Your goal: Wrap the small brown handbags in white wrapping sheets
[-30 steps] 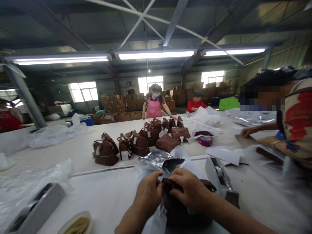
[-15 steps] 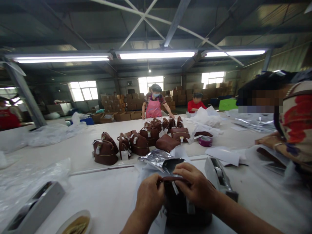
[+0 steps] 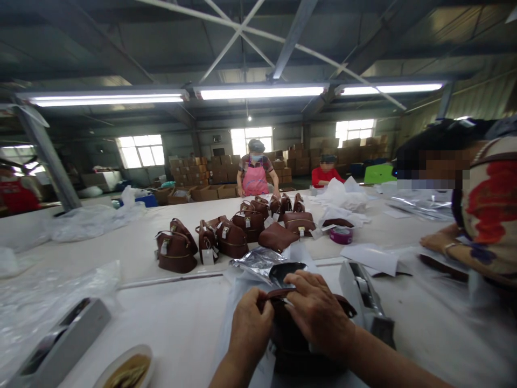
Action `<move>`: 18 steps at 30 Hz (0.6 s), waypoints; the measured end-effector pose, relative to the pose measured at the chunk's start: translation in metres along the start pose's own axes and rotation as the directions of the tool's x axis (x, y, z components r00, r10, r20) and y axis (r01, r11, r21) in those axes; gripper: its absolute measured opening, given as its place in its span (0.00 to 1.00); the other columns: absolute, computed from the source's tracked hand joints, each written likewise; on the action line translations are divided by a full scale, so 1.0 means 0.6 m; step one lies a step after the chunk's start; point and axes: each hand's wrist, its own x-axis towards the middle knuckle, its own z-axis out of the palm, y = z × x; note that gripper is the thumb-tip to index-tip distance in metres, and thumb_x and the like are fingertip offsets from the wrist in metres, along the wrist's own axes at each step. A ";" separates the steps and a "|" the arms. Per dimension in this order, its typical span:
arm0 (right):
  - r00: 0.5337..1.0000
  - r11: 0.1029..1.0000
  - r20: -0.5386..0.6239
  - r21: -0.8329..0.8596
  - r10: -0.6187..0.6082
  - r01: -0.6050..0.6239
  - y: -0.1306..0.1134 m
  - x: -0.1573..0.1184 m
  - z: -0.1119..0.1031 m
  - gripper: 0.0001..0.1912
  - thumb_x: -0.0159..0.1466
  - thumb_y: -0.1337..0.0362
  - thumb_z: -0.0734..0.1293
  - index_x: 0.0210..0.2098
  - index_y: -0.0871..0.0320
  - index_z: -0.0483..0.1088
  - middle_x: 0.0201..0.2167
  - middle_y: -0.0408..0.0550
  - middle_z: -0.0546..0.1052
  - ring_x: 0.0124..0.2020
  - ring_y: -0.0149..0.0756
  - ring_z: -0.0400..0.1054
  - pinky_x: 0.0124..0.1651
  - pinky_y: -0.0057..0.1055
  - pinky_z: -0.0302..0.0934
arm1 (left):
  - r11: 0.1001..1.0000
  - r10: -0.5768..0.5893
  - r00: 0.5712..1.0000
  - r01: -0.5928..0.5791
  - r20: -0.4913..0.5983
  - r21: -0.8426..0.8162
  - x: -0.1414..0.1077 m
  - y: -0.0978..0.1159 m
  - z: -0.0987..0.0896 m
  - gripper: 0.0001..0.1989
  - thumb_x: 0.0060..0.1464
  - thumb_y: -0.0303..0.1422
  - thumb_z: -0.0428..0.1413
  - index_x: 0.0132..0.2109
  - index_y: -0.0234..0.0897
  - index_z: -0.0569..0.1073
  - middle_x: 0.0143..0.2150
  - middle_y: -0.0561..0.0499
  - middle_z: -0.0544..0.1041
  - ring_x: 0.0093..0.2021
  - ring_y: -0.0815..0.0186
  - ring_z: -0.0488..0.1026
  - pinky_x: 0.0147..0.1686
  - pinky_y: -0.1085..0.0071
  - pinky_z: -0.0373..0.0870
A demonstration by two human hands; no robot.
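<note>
A dark brown handbag (image 3: 291, 345) stands on the table right in front of me, partly covered by my hands. My left hand (image 3: 252, 323) pinches the left end of its top edge or handle; which of the two I cannot tell. Over the bag's top, my right hand (image 3: 319, 312) is closed with its fingers on the same strip, and a small pale piece shows at its fingertips. Behind the bag lie a black item (image 3: 286, 273) and crumpled silvery film (image 3: 258, 262) on white sheeting.
Several brown handbags (image 3: 232, 237) with tags stand across the table. Grey tape dispensers (image 3: 60, 345) (image 3: 363, 291) flank me. A bowl (image 3: 128, 372) holds small metallic pieces. A purple tape roll (image 3: 340, 234) lies further back. A co-worker (image 3: 484, 215) leans in at the right; others are opposite.
My right hand has turned and moved slightly down over the bag's top, covering the hanging pale tag. My left hand keeps its pinch. The co-worker at the right has shifted their hands slightly.
</note>
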 end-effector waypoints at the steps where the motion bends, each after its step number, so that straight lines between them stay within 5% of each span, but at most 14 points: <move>1: 1.000 1.000 -0.021 -0.003 -0.011 0.011 0.000 0.003 0.000 0.05 0.67 0.69 0.66 0.41 0.55 0.74 0.57 0.50 0.75 0.60 0.50 0.63 0.62 0.49 0.56 | 1.000 0.000 1.000 0.000 -0.005 -0.008 0.001 -0.002 0.001 0.07 0.60 0.24 0.52 0.35 0.38 0.73 0.33 0.52 0.77 0.37 0.61 0.73 0.41 0.64 0.62; 6: 0.995 0.992 0.014 -0.080 -0.099 0.100 -0.001 0.016 -0.004 0.05 0.65 0.69 0.68 0.40 0.57 0.76 0.59 0.51 0.76 0.60 0.51 0.64 0.61 0.48 0.56 | 0.998 -0.015 1.000 0.013 -0.020 -0.057 0.003 -0.012 0.009 0.06 0.60 0.25 0.52 0.36 0.38 0.73 0.32 0.53 0.76 0.35 0.62 0.72 0.39 0.64 0.63; 11: 0.943 0.922 0.013 -0.207 -0.333 0.328 0.011 0.035 0.004 0.08 0.65 0.73 0.67 0.42 0.60 0.77 0.54 0.54 0.78 0.57 0.50 0.66 0.59 0.48 0.57 | 0.993 -0.010 1.000 0.008 -0.021 -0.117 0.004 -0.021 0.014 0.06 0.60 0.26 0.53 0.35 0.37 0.72 0.32 0.52 0.76 0.36 0.61 0.72 0.40 0.63 0.63; 18: 0.854 0.857 -0.070 -0.055 -0.515 0.512 0.029 0.053 0.004 0.15 0.74 0.73 0.57 0.43 0.60 0.75 0.53 0.47 0.79 0.55 0.42 0.67 0.56 0.42 0.59 | 0.977 -0.023 1.000 0.020 -0.012 -0.211 -0.002 -0.023 0.016 0.06 0.60 0.28 0.53 0.35 0.38 0.72 0.31 0.53 0.76 0.34 0.62 0.72 0.40 0.64 0.64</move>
